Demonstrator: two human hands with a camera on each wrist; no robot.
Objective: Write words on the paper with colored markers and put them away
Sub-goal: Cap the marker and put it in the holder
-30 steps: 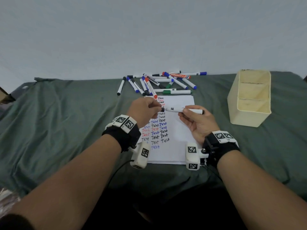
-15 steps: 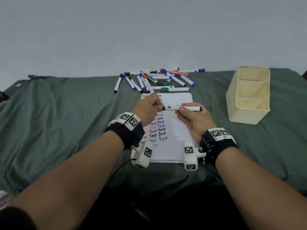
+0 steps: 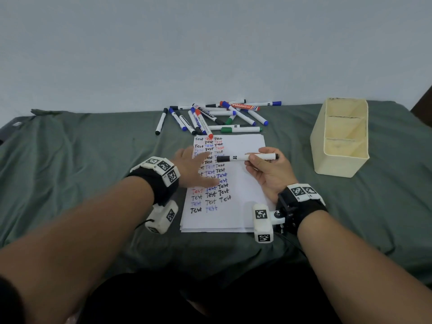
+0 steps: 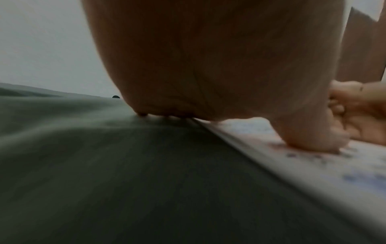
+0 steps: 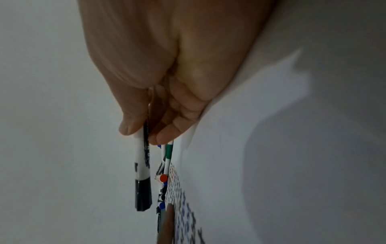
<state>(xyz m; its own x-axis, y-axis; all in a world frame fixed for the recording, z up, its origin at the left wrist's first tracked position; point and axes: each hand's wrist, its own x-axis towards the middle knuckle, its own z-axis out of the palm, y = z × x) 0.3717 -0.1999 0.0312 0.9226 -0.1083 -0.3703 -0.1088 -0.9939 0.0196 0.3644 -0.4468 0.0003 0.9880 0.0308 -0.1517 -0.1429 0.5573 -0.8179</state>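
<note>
A white sheet of paper [image 3: 243, 181] lies flat on a soft, creased green cloth [image 3: 70, 174], its left half filled with rows of "Test" in black, red and blue ink. The right hand [image 3: 268, 174] hovers palm up over the sheet and pinches a capped marker [image 3: 245, 157] between thumb and fingertips: a smooth white cylinder with a black cap pointing left, held level above the writing. The left hand [image 3: 196, 169] lies flat with straight fingers pressing on the left part of the paper, holding nothing. Beyond the sheet's far edge, a loose pile of markers [image 3: 217, 116] with blue, black, red and green caps lies crisscrossed on the cloth. To the right stands a cream plastic box [image 3: 341, 160], rectangular, with thin dividers making three compartments. The head view alone shows the box and the whole layout. The left wrist view, blurred, shows what the head view does not: the thumb [image 4: 309, 135] planted on the paper's surface and the sheet's edge raised slightly off the weave of the cloth. The right wrist view shows the pinch closely, with the thumb and a fingertip [image 5: 165, 133] on either side of the barrel, and printed black lettering along it.
</note>
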